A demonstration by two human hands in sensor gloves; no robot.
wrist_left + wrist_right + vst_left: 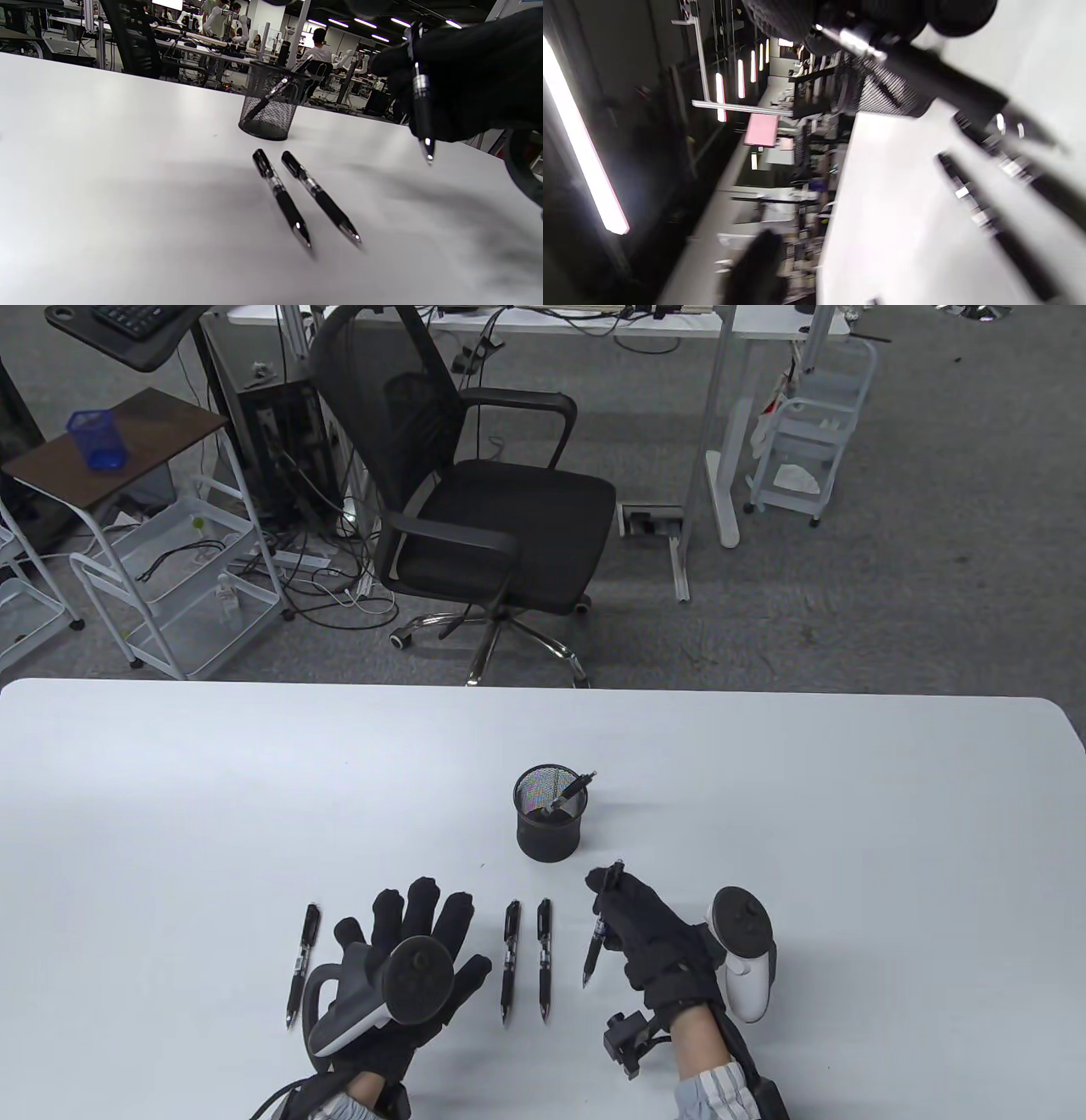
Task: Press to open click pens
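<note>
My right hand [645,920] grips a black click pen [594,946] above the table, its tip pointing down toward me; the pen also shows in the left wrist view [420,106] and, blurred, in the right wrist view [925,76]. My left hand [416,950] lies flat on the table with its fingers spread, holding nothing. Two black pens [510,959] [544,957] lie side by side between my hands, also in the left wrist view [282,197] [320,197]. Another pen [301,963] lies left of my left hand. A black mesh pen cup [549,813] holds one pen [570,796].
The white table [254,780] stretches wide beyond the cup. Behind its far edge stand a black office chair [475,500], wire carts and desks on the grey floor.
</note>
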